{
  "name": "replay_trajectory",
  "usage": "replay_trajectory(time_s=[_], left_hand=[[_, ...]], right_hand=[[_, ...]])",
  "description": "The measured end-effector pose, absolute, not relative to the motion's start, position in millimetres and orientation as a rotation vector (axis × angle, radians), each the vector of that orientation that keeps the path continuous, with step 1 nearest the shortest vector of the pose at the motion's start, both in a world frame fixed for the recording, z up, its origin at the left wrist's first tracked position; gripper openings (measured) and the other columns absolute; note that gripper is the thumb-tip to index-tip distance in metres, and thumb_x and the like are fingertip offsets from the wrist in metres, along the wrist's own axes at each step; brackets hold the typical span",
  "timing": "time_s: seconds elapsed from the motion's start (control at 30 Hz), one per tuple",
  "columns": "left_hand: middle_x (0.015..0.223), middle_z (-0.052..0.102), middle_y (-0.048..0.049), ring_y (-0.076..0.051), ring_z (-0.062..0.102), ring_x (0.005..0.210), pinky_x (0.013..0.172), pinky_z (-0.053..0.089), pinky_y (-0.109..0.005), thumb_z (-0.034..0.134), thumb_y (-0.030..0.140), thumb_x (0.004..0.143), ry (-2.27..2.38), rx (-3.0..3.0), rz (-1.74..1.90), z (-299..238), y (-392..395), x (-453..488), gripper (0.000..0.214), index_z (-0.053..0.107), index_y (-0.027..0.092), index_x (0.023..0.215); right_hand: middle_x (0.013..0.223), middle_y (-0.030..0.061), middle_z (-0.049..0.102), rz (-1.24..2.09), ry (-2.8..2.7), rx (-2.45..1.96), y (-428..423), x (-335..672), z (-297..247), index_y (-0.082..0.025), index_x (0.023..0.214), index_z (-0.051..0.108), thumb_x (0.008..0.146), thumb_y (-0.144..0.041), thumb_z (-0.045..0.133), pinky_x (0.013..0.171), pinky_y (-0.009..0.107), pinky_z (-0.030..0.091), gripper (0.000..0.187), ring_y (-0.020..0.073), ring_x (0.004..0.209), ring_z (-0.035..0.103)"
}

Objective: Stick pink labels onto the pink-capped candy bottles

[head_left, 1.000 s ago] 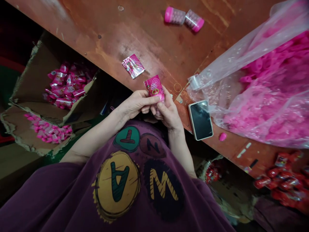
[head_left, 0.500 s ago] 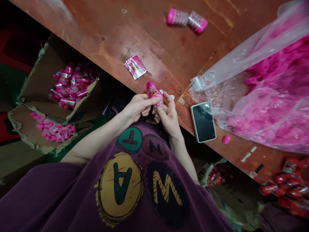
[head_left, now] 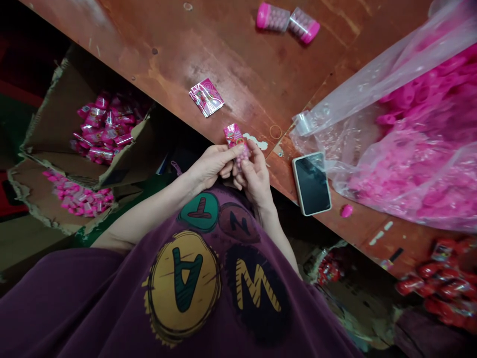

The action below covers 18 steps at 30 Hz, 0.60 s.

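L hand [head_left: 213,165] & R hand [head_left: 256,171] are grasping a clear tube [head_left: 243,155] of pink balls [head_left: 240,159] left of the pale-cased smartphone [head_left: 312,184], w/ a pink printed sleeve [head_left: 232,132] sitting over the tube's far end. More sleeves [head_left: 206,97] are lying stacked farther left of the phone, 2 pink-capped tubes [head_left: 275,18] are lying beyond it, & a clear bag [head_left: 357,93] w/ pink plastic pcs [head_left: 395,184] is resting right of it.
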<state>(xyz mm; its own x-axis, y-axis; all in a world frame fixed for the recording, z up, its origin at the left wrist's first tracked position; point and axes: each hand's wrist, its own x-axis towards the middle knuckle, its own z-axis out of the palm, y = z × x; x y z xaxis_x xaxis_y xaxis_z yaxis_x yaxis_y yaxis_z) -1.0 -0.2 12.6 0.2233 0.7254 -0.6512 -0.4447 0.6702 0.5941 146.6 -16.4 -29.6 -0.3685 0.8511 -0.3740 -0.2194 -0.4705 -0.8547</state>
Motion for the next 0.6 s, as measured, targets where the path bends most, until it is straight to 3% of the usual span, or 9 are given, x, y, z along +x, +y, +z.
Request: replay_trajectory(time_s=[0.1,0.17,0.23,0.37,0.5,0.6], left_hand=[[0.054,0.057,0.0035,0.000,0.035,0.034,0.038,0.022,-0.017,0.076,0.036,0.100,1.090,0.299,0.823,10,-3,1,0.034,0.066,0.011,0.078],[0.052,0.054,0.0056,-0.001,0.034,0.033,0.037,0.021,-0.017,0.077,0.033,0.099,1.091,0.284,0.808,9,-3,0,0.031,0.066,0.012,0.080],[0.053,0.055,0.0049,0.000,0.035,0.033,0.037,0.022,-0.017,0.077,0.032,0.099,1.086,0.281,0.790,11,-3,-1,0.032,0.065,0.012,0.078],[0.054,0.056,0.0031,0.000,0.035,0.034,0.038,0.024,-0.016,0.074,0.036,0.102,1.051,0.276,0.805,13,-1,-4,0.040,0.061,0.012,0.073],[0.042,0.043,0.0074,-0.003,0.039,0.033,0.039,0.027,-0.016,0.069,0.039,0.105,1.040,0.244,0.860,10,-3,0,0.044,0.057,0.015,0.070],[0.040,0.043,0.0072,-0.005,0.043,0.034,0.040,0.029,-0.017,0.071,0.046,0.103,1.072,0.229,0.863,9,-7,3,0.046,0.056,0.016,0.070]], right_hand=[[0.111,0.0056,0.068,1.717,-1.151,-1.221,-20,146,-34,-0.038,0.160,0.032,0.099,-0.064,0.063,0.056,0.030,0.058,0.073,0.0154,0.069,0.062],[0.128,0.0095,0.066,1.605,-1.251,-1.224,-20,146,-35,-0.037,0.160,0.033,0.100,-0.063,0.063,0.074,0.036,0.065,0.072,0.0201,0.091,0.070],[0.125,0.0084,0.066,1.613,-1.260,-1.193,-20,148,-36,-0.037,0.161,0.033,0.102,-0.062,0.060,0.076,0.038,0.066,0.069,0.0202,0.090,0.070],[0.094,-0.0003,0.063,1.816,-1.192,-1.100,-21,153,-36,-0.040,0.162,0.031,0.102,-0.062,0.058,0.056,0.033,0.057,0.069,0.0139,0.058,0.054],[0.097,0.0007,0.064,1.692,-1.221,-1.138,-25,146,-33,-0.036,0.157,0.039,0.100,-0.059,0.065,0.065,0.034,0.057,0.068,0.0142,0.065,0.054],[0.102,0.0020,0.064,1.629,-1.164,-1.216,-28,137,-31,-0.037,0.153,0.041,0.100,-0.060,0.062,0.066,0.035,0.057,0.061,0.0152,0.068,0.054]])
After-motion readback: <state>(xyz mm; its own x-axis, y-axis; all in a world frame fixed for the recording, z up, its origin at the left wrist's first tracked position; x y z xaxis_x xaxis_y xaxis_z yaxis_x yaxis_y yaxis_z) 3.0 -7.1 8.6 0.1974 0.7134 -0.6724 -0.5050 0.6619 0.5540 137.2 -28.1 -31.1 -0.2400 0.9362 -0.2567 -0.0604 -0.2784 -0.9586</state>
